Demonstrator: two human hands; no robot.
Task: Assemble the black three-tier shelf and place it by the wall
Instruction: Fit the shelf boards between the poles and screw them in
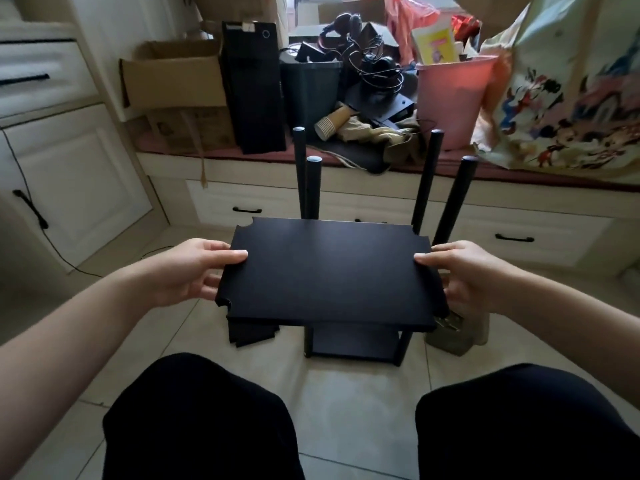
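Both hands hold a flat black board (329, 271) level above the half-built shelf (356, 341) on the floor tiles: the left hand (194, 271) pinches its left edge, thumb on top, and the right hand (464, 275) pinches the right edge likewise. To seat it well, I would keep it level and line its 4 scooped corner notches up with the 4 round, smooth black poles (424, 178) standing at the far side. The board looks matte and thin.

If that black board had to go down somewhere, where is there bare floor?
Bare tiled floor lies between the knees, before the shelf frame. More lies left, toward the white cabinet. The window bench is crowded with boxes and bins.
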